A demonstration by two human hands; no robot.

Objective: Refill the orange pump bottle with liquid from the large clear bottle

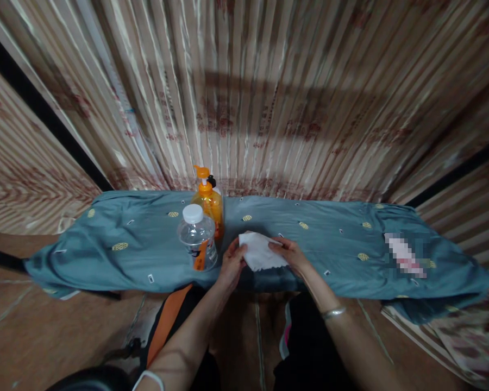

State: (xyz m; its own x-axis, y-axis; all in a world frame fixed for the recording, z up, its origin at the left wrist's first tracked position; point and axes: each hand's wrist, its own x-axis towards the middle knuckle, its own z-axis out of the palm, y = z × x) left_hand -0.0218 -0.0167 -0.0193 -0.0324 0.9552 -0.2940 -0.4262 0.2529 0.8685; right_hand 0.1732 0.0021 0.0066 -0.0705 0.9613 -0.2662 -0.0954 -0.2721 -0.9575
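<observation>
White tissue [261, 251] long axis left-right, pinched between left hand [233, 260] and right hand [290, 253].

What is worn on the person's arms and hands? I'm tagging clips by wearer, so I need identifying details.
Both forearms are bare, with no sleeves and no gloves. The right hand has a thin silver bangle at its wrist. The left hand has a white band further up its arm, partly cut off by the frame edge.

Right of the right hand [290, 254], a pixelated patch [403, 255] hides something on the cloth [330, 239]. The water bottle [198, 237], left of the left hand [231, 262], covers the orange pump bottle's [211, 201] lower front.
</observation>
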